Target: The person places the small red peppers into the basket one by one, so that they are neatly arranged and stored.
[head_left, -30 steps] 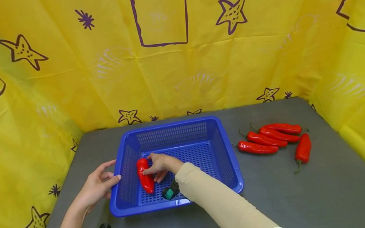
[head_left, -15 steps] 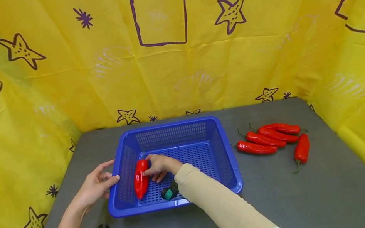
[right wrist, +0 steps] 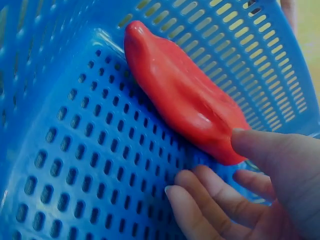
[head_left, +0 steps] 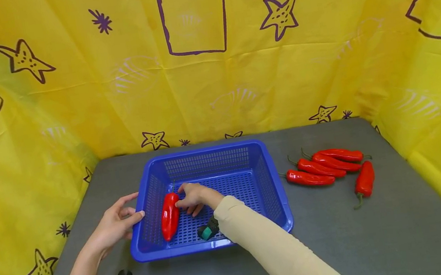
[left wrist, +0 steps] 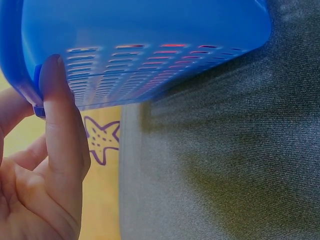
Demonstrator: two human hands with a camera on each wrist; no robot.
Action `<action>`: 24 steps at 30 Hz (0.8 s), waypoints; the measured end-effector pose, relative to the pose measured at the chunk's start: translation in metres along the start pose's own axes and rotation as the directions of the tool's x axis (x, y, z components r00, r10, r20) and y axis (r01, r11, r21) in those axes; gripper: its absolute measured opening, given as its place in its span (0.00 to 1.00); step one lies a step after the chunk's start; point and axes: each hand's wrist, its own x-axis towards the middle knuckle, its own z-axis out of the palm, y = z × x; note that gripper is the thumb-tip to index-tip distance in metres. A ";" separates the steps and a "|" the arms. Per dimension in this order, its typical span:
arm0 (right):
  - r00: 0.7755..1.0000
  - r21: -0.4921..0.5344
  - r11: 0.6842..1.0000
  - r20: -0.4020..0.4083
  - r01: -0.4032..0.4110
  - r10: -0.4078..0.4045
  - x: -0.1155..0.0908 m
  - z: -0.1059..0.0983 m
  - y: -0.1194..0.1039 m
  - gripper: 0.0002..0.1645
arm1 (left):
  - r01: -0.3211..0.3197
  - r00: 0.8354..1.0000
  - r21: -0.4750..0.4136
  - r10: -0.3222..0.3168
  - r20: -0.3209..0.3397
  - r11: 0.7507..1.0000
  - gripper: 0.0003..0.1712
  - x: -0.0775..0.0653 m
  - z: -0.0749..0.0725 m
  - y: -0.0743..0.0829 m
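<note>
Red pepper (head_left: 170, 216) lies lengthwise along the left wall of the blue plastic basket (head_left: 209, 150), stem end away from the wearer. Right hand (head_left: 195, 196): thumb tip at the pepper's stem end, other fingers loosely bent and parted below it, not closed round it; light contact or mere overlap — cannot tell. Left hand (head_left: 111, 223): thumb and fingers pinch the basket's left rim from outside.

Risks, as judged:
1. Pepper rolls towards mid-floor. Cause: rounded, glossy body, nudged by the thumb or a fingertip.
2. Basket shifts or tips on the grey table (head_left: 346, 246). Cause: uneven pull from the one-sided rim hold.
3. Black wrist mount (head_left: 208, 229) on the right arm snags the near wall — cause: low exit.

Five more red peppers (head_left: 310, 177) lie right of the basket, outside it.
</note>
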 end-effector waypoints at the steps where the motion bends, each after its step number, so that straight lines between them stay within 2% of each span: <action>1: 1.000 -0.021 1.000 -0.007 0.003 -0.003 -0.001 -0.002 -0.001 0.28 | 0.001 1.000 0.000 -0.001 0.000 1.000 0.42 0.000 0.000 0.000; 5: 0.999 -0.123 0.992 -0.033 0.021 -0.025 -0.005 -0.010 -0.002 0.26 | 0.002 1.000 -0.009 -0.002 0.002 1.000 0.42 0.000 0.000 0.000; 9: 0.997 -0.250 0.967 -0.042 0.055 -0.068 -0.008 -0.016 -0.004 0.24 | 0.000 1.000 -0.015 0.000 0.003 1.000 0.41 0.000 0.000 -0.001; 15: 0.984 -0.403 0.903 -0.027 0.149 -0.174 -0.020 -0.027 -0.010 0.23 | 0.004 1.000 -0.016 -0.004 0.003 1.000 0.42 0.000 -0.001 -0.001; 24: 0.938 -0.539 0.789 0.004 0.295 -0.348 -0.035 -0.042 -0.015 0.23 | 0.001 1.000 -0.024 -0.001 0.004 1.000 0.42 0.001 -0.001 -0.002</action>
